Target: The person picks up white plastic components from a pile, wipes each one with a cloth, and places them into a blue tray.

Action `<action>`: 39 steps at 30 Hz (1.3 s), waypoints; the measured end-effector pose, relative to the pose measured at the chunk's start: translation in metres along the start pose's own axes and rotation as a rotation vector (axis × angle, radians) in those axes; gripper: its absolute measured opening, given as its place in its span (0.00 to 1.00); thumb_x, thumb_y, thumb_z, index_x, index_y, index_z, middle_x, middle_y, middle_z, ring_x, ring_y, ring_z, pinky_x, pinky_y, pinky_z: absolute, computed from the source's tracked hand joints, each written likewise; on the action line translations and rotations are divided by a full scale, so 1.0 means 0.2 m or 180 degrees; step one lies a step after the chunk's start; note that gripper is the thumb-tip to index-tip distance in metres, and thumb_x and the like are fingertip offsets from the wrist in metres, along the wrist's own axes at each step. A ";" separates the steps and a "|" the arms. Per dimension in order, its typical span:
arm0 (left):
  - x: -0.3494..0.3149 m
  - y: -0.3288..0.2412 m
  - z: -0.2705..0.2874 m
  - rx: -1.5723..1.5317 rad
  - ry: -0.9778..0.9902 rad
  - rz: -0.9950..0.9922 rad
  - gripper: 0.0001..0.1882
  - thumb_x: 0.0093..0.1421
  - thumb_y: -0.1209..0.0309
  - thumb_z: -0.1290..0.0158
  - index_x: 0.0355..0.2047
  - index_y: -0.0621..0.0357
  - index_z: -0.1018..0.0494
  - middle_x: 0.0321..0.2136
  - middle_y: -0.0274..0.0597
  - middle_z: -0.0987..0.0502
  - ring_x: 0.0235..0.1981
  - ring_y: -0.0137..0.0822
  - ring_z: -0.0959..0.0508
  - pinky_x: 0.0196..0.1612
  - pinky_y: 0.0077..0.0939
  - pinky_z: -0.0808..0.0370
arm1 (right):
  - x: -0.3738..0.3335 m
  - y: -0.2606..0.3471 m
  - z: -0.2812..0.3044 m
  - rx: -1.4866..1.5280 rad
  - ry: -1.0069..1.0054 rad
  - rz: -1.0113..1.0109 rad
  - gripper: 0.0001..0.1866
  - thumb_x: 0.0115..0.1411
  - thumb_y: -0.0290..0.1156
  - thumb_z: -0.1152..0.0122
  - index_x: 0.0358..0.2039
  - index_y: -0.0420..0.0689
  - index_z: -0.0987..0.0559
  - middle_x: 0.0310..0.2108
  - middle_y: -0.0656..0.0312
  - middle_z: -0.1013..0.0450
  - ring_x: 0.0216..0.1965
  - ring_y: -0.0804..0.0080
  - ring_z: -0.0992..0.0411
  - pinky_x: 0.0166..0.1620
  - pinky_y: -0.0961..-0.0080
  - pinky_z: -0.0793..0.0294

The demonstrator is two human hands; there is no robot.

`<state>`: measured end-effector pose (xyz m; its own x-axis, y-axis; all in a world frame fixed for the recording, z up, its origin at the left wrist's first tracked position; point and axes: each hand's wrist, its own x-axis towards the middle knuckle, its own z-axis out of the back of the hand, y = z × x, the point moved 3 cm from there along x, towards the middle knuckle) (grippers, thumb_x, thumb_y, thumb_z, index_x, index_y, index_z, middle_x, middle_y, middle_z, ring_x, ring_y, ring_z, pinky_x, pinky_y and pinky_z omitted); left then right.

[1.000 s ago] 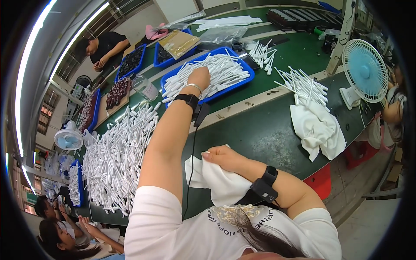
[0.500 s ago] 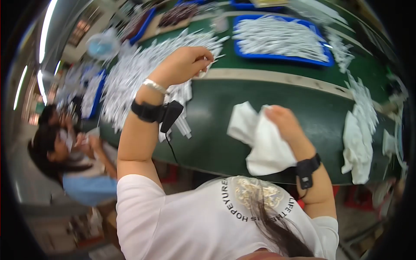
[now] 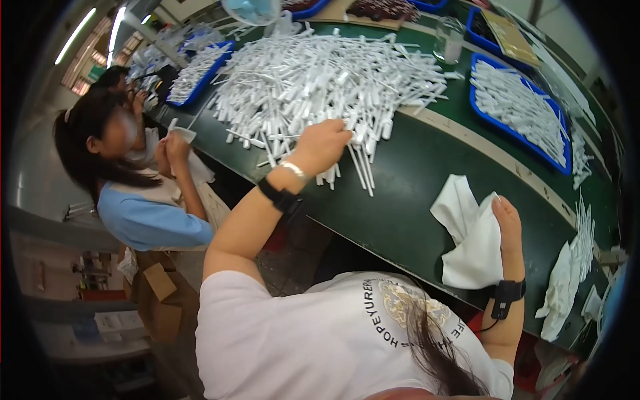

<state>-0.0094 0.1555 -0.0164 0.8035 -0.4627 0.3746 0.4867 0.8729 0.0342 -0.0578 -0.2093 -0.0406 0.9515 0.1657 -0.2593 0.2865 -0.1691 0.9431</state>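
My left hand (image 3: pixel 321 148) reaches to the near edge of a wide pile of white plastic sticks (image 3: pixel 313 73), its fingers curled down among them. What lies between those fingertips is hidden. Several long white sticks (image 3: pixel 362 170) stick out of the pile beside this hand. Over the table's near side, my right hand (image 3: pixel 509 227) is closed on a white cloth (image 3: pixel 475 243), which hangs in loose folds toward the table edge.
A blue tray (image 3: pixel 477 107) of similar sticks stands at the right, and another blue tray (image 3: pixel 193 99) at the left. A clear jar (image 3: pixel 448 41) stands behind the pile. White gloves (image 3: pixel 559 293) lie at the far right. A co-worker (image 3: pixel 150 210) sits at the left, handling something white.
The view has swung left, bringing more of the pile and the co-worker into sight. My left hand has moved down to the pile's near edge. My right hand still holds the cloth.
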 end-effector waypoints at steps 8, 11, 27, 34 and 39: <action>0.04 0.02 -0.12 0.0640 0.0396 -0.0339 0.05 0.44 0.72 0.53 0.15 0.53 0.30 0.22 0.36 0.32 0.29 0.36 0.29 0.27 0.29 0.31 | 0.01 -0.04 0.01 -0.0010 0.0012 0.0094 0.13 0.59 0.38 0.53 0.22 0.44 0.31 0.17 0.70 0.34 0.17 0.84 0.36 0.22 0.86 0.34; 0.07 0.05 -0.11 0.0570 0.0345 -0.0841 0.03 0.45 0.70 0.53 0.17 0.52 0.30 0.23 0.34 0.32 0.29 0.33 0.29 0.28 0.27 0.32 | 0.02 -0.05 0.02 0.0022 0.0066 0.0139 0.12 0.59 0.37 0.53 0.24 0.44 0.30 0.18 0.69 0.33 0.17 0.85 0.35 0.22 0.87 0.34; 0.06 -0.04 0.14 -0.1191 0.0458 0.0194 0.04 0.49 0.73 0.52 0.28 0.53 0.34 0.23 0.34 0.28 0.24 0.32 0.28 0.26 0.26 0.31 | 0.02 -0.01 0.01 0.0046 0.0089 0.0034 0.11 0.58 0.37 0.52 0.26 0.43 0.28 0.19 0.69 0.32 0.18 0.84 0.34 0.24 0.88 0.34; 0.19 -0.50 0.06 -0.6226 0.0530 0.1060 0.10 0.57 0.71 0.55 0.39 0.57 0.36 0.25 0.39 0.27 0.24 0.22 0.31 0.23 0.11 0.38 | 0.02 -0.07 0.09 0.0386 0.0128 0.0136 0.13 0.59 0.41 0.54 0.26 0.45 0.30 0.22 0.66 0.31 0.23 0.79 0.32 0.28 0.81 0.30; 0.32 -0.73 0.00 -0.7751 0.0967 0.0831 0.10 0.60 0.68 0.58 0.41 0.57 0.35 0.25 0.39 0.28 0.18 0.23 0.32 0.20 0.13 0.39 | -0.12 0.12 -0.10 0.1811 -0.0544 -0.0002 0.16 0.59 0.44 0.56 0.32 0.44 0.29 0.27 0.64 0.30 0.29 0.74 0.30 0.33 0.75 0.29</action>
<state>-0.0289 -0.0020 0.0029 0.7827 -0.6129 0.1083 -0.3910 -0.6196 -0.6807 -0.0760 -0.1982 -0.0081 0.9424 0.0153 -0.3342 0.2575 -0.6710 0.6953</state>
